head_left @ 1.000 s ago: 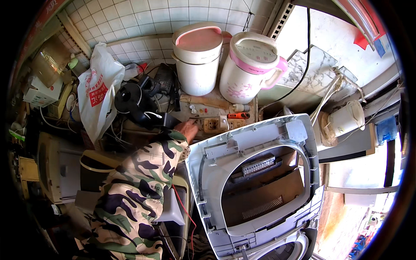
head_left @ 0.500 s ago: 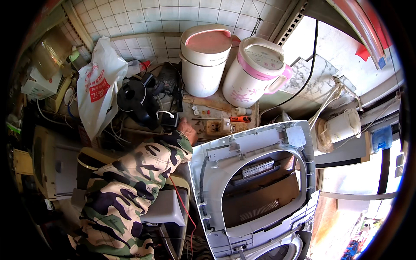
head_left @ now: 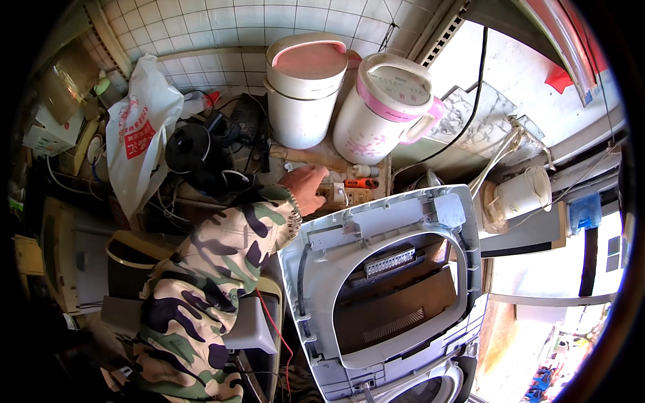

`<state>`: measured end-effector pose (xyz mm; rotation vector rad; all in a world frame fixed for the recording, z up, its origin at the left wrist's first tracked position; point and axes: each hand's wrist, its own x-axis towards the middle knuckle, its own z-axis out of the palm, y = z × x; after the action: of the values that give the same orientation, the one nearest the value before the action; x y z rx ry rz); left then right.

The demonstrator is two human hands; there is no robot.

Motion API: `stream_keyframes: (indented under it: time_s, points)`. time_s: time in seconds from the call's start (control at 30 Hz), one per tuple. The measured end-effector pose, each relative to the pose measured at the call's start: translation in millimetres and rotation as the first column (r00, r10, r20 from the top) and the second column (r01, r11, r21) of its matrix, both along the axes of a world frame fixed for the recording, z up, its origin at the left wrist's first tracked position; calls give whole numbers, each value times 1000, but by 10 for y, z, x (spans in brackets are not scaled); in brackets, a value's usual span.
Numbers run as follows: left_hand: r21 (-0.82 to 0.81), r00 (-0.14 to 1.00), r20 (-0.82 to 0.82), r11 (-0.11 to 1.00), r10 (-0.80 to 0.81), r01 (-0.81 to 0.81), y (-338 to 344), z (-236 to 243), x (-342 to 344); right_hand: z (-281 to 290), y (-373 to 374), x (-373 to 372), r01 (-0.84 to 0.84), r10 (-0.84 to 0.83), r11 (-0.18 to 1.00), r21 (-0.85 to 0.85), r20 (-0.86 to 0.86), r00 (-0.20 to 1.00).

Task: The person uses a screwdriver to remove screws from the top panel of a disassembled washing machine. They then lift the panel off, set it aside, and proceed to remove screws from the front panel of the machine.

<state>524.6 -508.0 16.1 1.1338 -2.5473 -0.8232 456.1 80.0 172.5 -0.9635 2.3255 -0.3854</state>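
My left hand [head_left: 306,187], in a camouflage sleeve [head_left: 222,258], reaches over the cluttered shelf at the middle. Its back faces up and its fingertips are hidden, so its grip cannot be made out. Close to the fingers lies a screwdriver with an orange-and-black handle [head_left: 361,183]; the hand covers its shaft. A yellowed power strip [head_left: 359,196] with a white plug [head_left: 339,194] sits just right of the hand. On the hand's left are a black power tool [head_left: 248,121] and a black round-topped device [head_left: 188,148]. My right hand is out of view.
A white bucket with a pink lid [head_left: 302,94] and a pink-and-white jug-like appliance [head_left: 383,111] stand behind. A grey plastic appliance frame [head_left: 322,269] with an oval opening leans in front. A white plastic bag [head_left: 142,127] stands left; a red wire [head_left: 274,322] hangs below.
My left hand has moved forward and right, from beside the black tools to over the screwdriver shaft. The view has shifted slightly, moving the scene leftward.
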Motion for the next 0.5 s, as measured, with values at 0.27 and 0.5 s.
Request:
stream_keyframes:
  time_s: [0.27, 0.5]
  points:
    - [-216, 971, 240, 975, -1, 54, -48, -642, -275, 120, -172, 1, 107, -129, 973, 203, 94, 987]
    - [-68, 964, 244, 990, -104, 124, -140, -787, -167, -19, -43, -26, -11, 22, 992, 125, -87, 996]
